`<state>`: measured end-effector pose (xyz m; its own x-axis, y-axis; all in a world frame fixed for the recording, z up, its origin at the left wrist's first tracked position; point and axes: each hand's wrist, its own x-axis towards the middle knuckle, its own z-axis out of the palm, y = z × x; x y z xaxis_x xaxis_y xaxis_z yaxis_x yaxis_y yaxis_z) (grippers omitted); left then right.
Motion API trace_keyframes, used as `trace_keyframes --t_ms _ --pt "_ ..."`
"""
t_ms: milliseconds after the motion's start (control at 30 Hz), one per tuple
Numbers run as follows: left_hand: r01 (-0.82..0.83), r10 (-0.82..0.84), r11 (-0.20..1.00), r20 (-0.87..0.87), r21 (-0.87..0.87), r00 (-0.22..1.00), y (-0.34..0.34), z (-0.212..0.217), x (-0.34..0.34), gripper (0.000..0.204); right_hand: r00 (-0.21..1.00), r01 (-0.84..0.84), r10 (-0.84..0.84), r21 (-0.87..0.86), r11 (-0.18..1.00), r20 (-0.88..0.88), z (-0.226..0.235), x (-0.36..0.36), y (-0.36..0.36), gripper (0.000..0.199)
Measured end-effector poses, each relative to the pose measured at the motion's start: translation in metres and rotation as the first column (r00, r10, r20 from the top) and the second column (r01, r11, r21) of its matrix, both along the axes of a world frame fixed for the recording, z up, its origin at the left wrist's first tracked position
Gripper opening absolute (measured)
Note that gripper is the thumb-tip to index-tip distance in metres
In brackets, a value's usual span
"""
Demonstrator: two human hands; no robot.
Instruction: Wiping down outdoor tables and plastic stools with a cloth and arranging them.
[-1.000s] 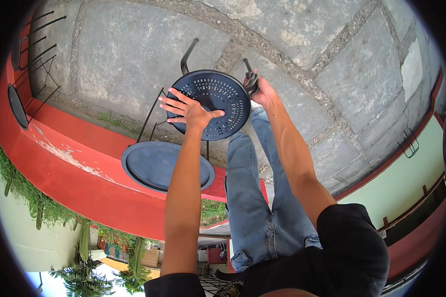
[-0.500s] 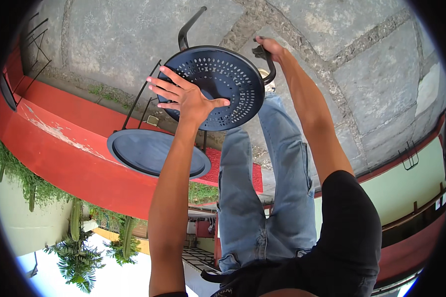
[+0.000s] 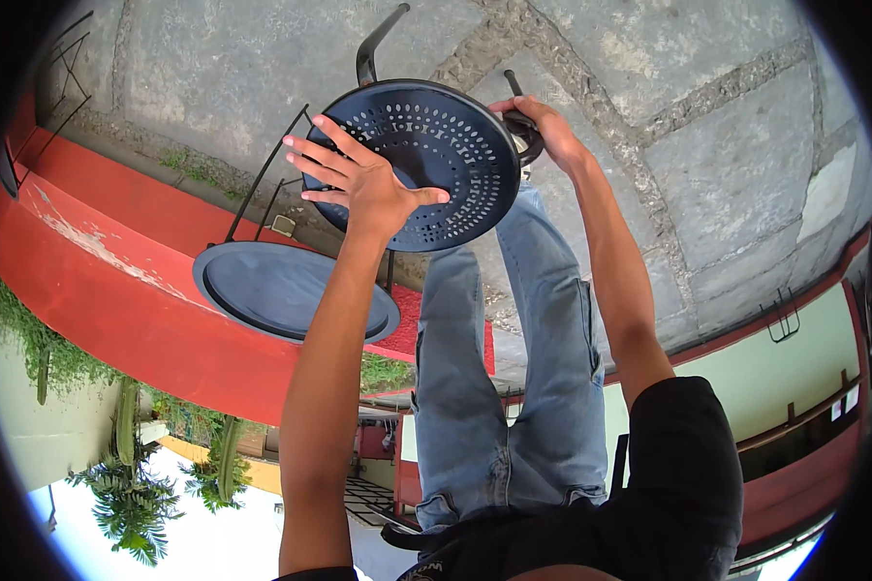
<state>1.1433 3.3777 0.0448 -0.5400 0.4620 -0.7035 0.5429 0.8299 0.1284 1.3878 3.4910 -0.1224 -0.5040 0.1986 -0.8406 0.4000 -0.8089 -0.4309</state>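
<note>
A black round stool with a seat pierced by rings of small holes is in front of me, above my shins. One curved dark leg sticks out past its far rim. My left hand is spread flat over the left part of the seat, fingers apart and thumb pointing right. Closed at the seat's right edge, my right hand has its fingers wrapped round the bent black leg there. Part of that leg shows beyond the fingers; the underside of the seat is hidden.
A round grey table on thin black legs stands to the left, next to a low red wall. Plants grow behind the wall. Cracked grey paving lies ahead and to the right. A black metal frame stands far left.
My right hand has slid from the leg's outer part in toward the seat rim, so the leg's end now shows past it. The stool has shifted slightly; my left hand stays spread.
</note>
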Motion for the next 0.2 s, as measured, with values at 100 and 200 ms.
trace_keyframes --t_ms 100,200 --pt "-0.016 0.017 1.0 0.059 -0.022 0.998 0.01 -0.009 0.022 0.192 0.944 -0.314 0.281 0.218 0.924 0.172 -0.111 0.042 0.023 0.04" --pt "-0.018 0.024 0.996 0.066 -0.092 0.998 0.012 0.0 0.012 0.188 0.538 -0.828 0.467 0.337 0.448 0.702 -0.154 0.026 0.042 0.071"
